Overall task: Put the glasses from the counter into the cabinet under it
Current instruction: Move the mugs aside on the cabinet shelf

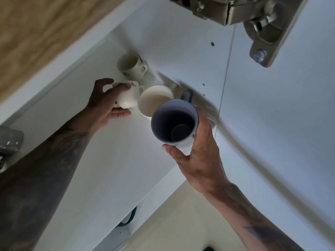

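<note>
Inside, left hand (106, 104) grips white cup (126, 98); right hand (197, 156) grips empty grey mug (175, 122).

Single head cam, no second view overlapping; it's sitting close, tilted, looking down into the open cabinet's white shelf (101, 160); door hinge (241, 17) is filling the top right; floor (190, 223) is showing at bottom; both forearms are entering from below.

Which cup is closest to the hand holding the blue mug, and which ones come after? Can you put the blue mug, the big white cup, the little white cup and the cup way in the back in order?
From the right hand:
1. Blue mug, in its grip.
2. Big white cup, just behind the mug.
3. Little white cup, in the left hand.
4. Back cup, deepest on the shelf.
</note>
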A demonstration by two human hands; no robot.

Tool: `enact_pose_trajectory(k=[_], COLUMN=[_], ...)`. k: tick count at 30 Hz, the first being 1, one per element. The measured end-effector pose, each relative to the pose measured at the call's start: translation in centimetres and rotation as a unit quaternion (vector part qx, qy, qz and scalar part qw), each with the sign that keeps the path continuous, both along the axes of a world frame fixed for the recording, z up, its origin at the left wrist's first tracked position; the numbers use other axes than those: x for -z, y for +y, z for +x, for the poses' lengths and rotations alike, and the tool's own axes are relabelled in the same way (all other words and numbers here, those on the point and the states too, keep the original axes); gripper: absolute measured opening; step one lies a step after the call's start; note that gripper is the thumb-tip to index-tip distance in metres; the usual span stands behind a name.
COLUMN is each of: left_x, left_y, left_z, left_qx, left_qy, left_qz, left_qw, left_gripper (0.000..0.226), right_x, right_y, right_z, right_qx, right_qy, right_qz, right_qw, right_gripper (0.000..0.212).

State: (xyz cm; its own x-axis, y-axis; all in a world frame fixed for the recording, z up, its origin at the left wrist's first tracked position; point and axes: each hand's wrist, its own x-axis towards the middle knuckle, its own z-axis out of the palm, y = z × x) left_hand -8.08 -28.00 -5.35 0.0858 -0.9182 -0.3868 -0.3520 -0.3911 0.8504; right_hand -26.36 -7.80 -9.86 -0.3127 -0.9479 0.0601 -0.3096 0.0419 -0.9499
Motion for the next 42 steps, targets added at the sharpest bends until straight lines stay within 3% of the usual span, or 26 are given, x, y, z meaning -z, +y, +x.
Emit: enact_pose_trajectory(k=[4, 7, 11, 14, 17, 20, 25, 27, 30, 35, 42], left_x=[0.2, 1.2, 2.2, 1.8, 1.2, 0.9, 1.1, 0.8, 0.1, -0.1, 0.9], left_y=[1.2, 2.4, 2.7, 2.4, 1.9, 1.3, 0.4, -0.1, -0.7, -0.8, -0.8], left_z=[-0.5, -1.2, -2.0, -2.2, -2.9, -3.5, -3.4, -3.8, -5.1, -7.1, -5.1], left_qx=[0.038, 0.044, 0.048, 0.033, 0.067, 0.068, -0.069, -0.141, -0.199, -0.174, -0.206], left_qy=[-0.044, -0.03, 0.026, 0.089, 0.067, 0.084, 0.09, 0.129, 0.232, 0.328, 0.347], left_qz=[-0.049, -0.113, -0.084, -0.048, -0.054, -0.052, -0.029, -0.003, 0.023, 0.034, 0.035], left_qw=[0.997, 0.992, 0.995, 0.994, 0.994, 0.993, 0.993, 0.982, 0.952, 0.928, 0.914], left_gripper=[0.029, 0.018, 0.008, 0.019, 0.021, 0.041, 0.055, 0.046, 0.051, 0.043, 0.071], right_x=[-0.4, -0.5, -0.2, 0.1, 0.3, 0.4, 0.4, 0.4, 0.5, 0.5, 1.1], right_y=[0.0, 0.0, 0.1, 0.0, -0.1, -0.2, -0.1, -0.1, -0.1, -0.4, -0.5], right_z=[0.1, 0.1, 0.2, 0.5, 0.8, 0.8, 0.7, 0.8, 0.9, 1.1, 1.1], right_qx=[0.003, 0.005, 0.005, 0.016, 0.024, 0.028, 0.023, 0.025, 0.029, 0.031, 0.037], right_qy=[-0.006, -0.01, -0.01, -0.012, -0.022, -0.02, 0.002, 0.009, 0.013, 0.027, 0.033], right_qz=[0.004, 0.006, 0.002, -0.002, -0.005, -0.001, 0.003, 0.002, 0.009, 0.017, 0.013], right_qw=[1.0, 1.0, 1.0, 1.0, 0.999, 0.999, 1.0, 1.0, 0.999, 0.999, 0.999], right_gripper=[0.094, 0.095, 0.096, 0.096, 0.094, 0.093, 0.095, 0.095, 0.095, 0.096, 0.094])
